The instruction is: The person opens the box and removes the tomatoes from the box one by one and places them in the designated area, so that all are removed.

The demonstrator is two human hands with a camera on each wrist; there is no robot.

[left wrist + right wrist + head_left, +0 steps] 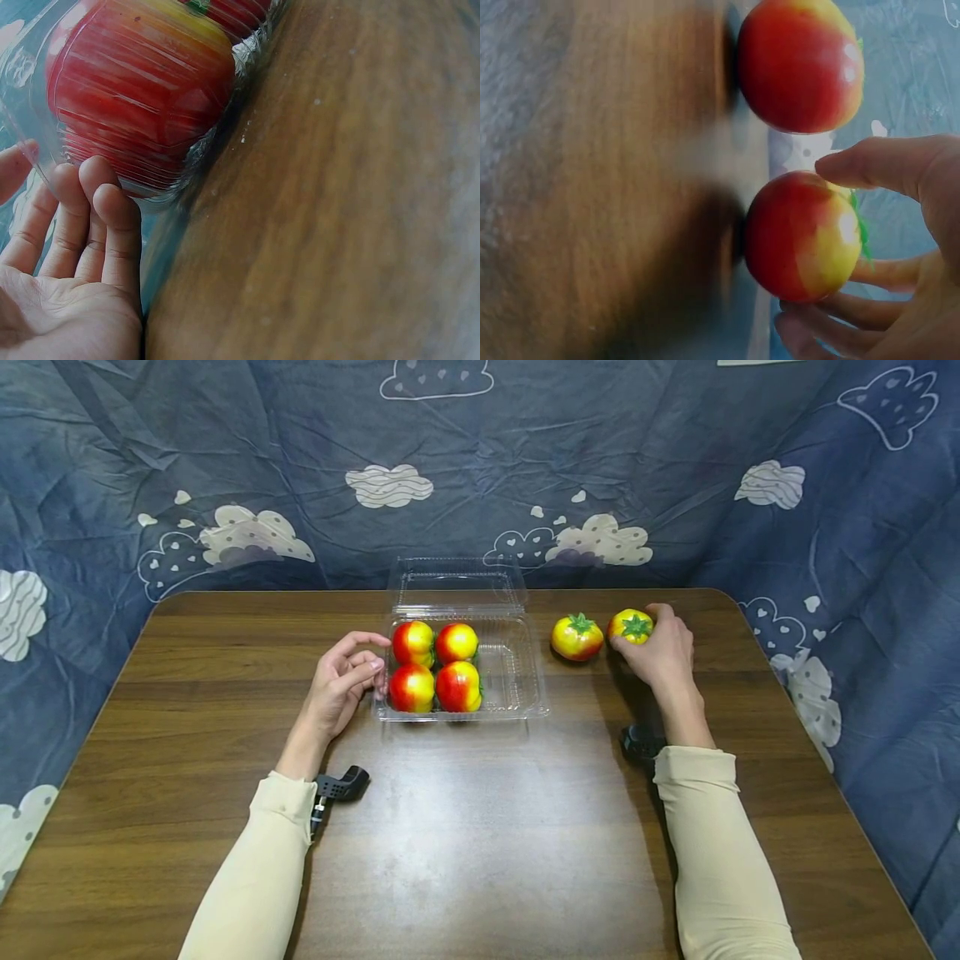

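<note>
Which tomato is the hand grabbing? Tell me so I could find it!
Look at the brown table and find the clear plastic box. To its right sit two loose tomatoes. It is the far right tomato, the only one with the right hand wrapped around it; its neighbour tomato sits untouched.

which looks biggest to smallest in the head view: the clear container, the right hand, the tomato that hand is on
1. clear container, with its open lid, the largest by far.
2. right hand.
3. tomato under the right hand, the smallest, though fingers hide part of it.
All three lie about equally far from the camera, so the order seems safe.
</note>
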